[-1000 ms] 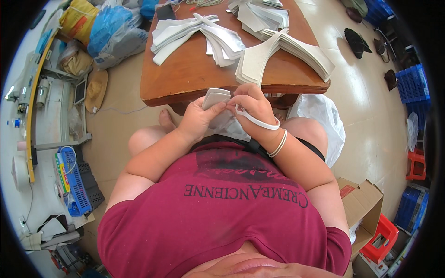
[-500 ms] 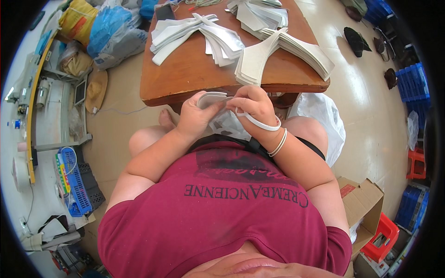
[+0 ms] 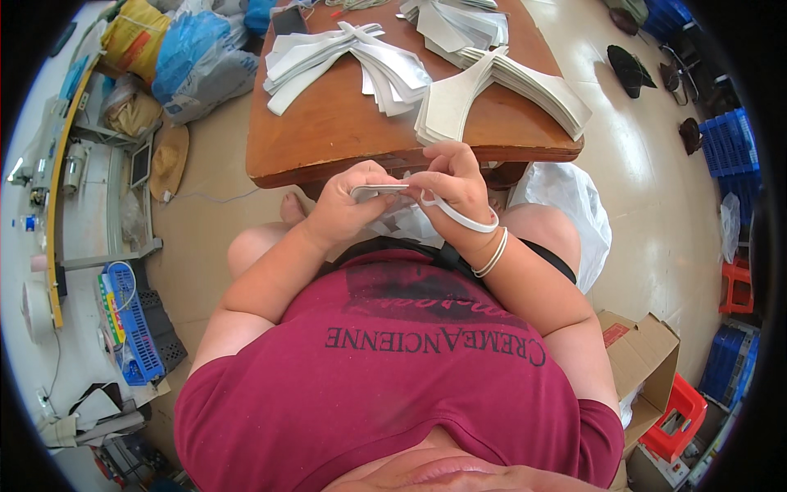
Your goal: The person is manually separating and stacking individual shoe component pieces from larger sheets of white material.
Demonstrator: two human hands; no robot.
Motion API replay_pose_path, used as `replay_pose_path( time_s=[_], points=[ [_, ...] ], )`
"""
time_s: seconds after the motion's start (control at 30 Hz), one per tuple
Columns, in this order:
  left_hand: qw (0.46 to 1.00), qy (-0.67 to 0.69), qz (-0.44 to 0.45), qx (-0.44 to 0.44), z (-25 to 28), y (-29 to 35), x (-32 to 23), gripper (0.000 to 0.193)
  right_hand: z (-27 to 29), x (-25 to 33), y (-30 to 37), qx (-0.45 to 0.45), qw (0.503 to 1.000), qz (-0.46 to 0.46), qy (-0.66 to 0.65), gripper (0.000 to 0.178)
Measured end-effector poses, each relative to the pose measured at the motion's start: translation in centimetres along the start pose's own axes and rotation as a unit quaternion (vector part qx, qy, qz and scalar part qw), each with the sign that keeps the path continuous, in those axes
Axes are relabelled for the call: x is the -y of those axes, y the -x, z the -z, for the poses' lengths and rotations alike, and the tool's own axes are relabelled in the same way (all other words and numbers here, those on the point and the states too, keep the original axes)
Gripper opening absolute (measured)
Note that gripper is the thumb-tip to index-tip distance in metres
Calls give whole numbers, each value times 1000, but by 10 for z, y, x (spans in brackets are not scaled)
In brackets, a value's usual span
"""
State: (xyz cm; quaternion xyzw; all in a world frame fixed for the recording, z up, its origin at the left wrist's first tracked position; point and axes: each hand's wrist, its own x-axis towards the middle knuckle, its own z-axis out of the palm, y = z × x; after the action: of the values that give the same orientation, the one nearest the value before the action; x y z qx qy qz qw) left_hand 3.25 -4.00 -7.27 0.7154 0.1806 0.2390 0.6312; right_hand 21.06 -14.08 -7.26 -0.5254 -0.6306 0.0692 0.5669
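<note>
As the soft maroon shirt [image 3: 385, 385] spreads below, marked with dark print, two bare hands meet beyond it, above the lap. Two thin pale bands [image 3: 492, 256] circle the right wrist, and a wider, smooth white loop [image 3: 469, 220] curves around the right hand [image 3: 457, 190]. The left hand [image 3: 348, 201] has its grip closed on a thin pale piece [image 3: 377, 189], seen nearly edge-on, its left end rounded. The right fingers bend at the piece's other end; whether they pinch it, I cannot tell. The piece sits just short of the worktop [image 3: 328, 157], whose glossy brown wood has a worn, rounded front edge. A crinkled white plastic bag [image 3: 566, 209] slumps beside its right front corner. On the wood, a neat cream stack [image 3: 537, 100] arches in curved, flaring layers; left of it, a looser white stack [image 3: 324, 66] fans out in overlapping blades. Farther back lies another whitish stack [image 3: 459, 31], then a flat dark slab [image 3: 289, 21] at the left.
</note>
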Motion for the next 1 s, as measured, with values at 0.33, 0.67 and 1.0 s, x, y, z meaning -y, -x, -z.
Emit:
replay_pose_path(
  time_s=[0.33, 0.67, 1.0],
  points=[
    [984, -80, -101, 121, 16, -3, -7, 31, 15, 7, -3, 81, 996, 17, 21, 30],
    [970, -168, -121, 125, 24, -11, -20, 35, 17, 13, -13, 68, 990, 60, 104, 37],
    [967, -165, -149, 125, 13, 2, -1, 18, 18, 14, -7, 54, 983, 166, 63, 31]
  ],
)
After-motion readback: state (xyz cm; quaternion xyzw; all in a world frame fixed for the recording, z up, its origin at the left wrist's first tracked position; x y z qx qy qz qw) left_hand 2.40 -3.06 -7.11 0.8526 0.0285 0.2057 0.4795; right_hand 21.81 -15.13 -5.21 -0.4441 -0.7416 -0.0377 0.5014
